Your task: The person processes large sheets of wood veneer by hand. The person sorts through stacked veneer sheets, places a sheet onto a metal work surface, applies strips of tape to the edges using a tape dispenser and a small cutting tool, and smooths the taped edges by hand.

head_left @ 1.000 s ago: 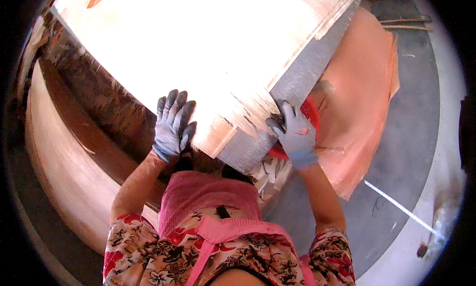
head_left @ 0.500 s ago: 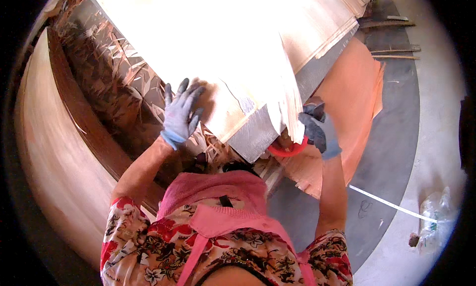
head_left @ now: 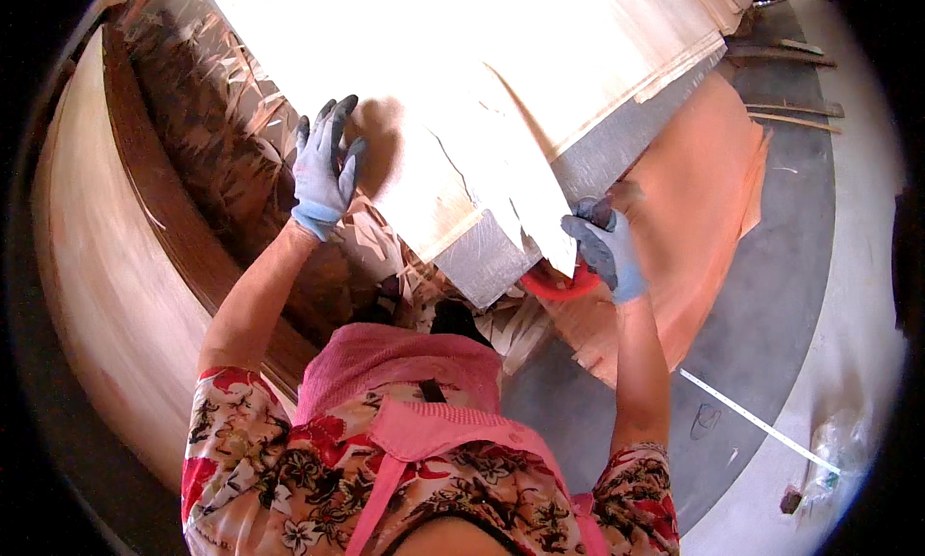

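A stack of pale thin wood veneer sheets (head_left: 405,65) lies before me on a grey metal-topped surface (head_left: 487,257). My left hand (head_left: 326,175), in a grey-blue glove with dark fingertips, rests at the stack's left edge, fingers stretched out. A split, pointed strip of veneer (head_left: 530,180) projects past the near right edge. At its right side is my gloved right hand (head_left: 612,252), with fingers curled and touching or very near the strip. Whatever lies within those fingers is hidden. Below the strip's tip shows a red round rim (head_left: 559,286).
Orange-toned veneer sheets (head_left: 674,219) lie lower on the right. Veneer scraps (head_left: 212,161) heap up at the left, beside a large curved-looking pale board stack (head_left: 116,267). A white measuring strip (head_left: 752,416) and a clear plastic bag (head_left: 838,445) are at the lower right.
The pointed strip lies flatter and its split from the stack shows more. My left hand has shifted slightly up and left along the edge. The right hand stays beside the strip.
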`<state>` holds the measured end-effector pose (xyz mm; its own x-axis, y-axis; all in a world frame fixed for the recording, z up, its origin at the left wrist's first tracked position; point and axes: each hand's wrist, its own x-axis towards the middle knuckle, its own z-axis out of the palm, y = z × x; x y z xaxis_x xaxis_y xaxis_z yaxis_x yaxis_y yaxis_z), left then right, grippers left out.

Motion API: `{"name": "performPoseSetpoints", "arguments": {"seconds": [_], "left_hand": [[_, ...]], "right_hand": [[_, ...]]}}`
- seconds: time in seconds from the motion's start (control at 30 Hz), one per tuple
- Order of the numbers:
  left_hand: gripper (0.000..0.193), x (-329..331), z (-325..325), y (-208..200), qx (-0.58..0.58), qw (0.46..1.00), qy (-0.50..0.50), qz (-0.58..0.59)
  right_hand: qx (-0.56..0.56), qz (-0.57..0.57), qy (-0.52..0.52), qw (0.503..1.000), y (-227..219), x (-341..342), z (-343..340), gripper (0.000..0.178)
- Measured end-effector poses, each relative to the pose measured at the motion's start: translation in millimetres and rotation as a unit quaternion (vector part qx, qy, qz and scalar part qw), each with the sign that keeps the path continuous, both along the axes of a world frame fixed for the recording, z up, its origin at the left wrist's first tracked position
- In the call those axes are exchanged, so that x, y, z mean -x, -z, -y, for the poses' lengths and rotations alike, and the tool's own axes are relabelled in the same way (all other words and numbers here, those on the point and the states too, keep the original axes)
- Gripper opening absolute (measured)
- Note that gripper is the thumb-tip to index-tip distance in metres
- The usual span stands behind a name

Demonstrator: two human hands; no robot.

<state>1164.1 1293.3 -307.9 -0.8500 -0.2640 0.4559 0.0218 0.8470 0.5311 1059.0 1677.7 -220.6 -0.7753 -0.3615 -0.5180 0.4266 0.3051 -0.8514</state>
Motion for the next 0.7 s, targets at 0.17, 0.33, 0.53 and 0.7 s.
{"name": "performPoseSetpoints", "arguments": {"seconds": [0.17,0.33,0.53,0.7], "left_hand": [[0.057,4.8,-12.8,4.3,0.014,1.000,0.009,0.002],[0.061,3.8,-15.8,5.8,0.039,0.999,0.003,0.014],[0.059,25.5,-12.1,-9.1,0.013,0.999,0.041,-0.027],[0.069,56.6,-19.6,-7.9,0.067,0.995,0.073,0.020]], "right_hand": [[0.083,0.097,0.049,0.991,17.8,7.4,-19.6,0.020],[-0.009,0.049,0.006,0.999,53.1,13.4,-24.7,0.026],[-0.073,0.009,0.005,0.997,62.9,15.0,-29.3,0.028],[-0.057,-0.012,-0.002,0.998,63.0,15.7,-27.4,0.027]]}}
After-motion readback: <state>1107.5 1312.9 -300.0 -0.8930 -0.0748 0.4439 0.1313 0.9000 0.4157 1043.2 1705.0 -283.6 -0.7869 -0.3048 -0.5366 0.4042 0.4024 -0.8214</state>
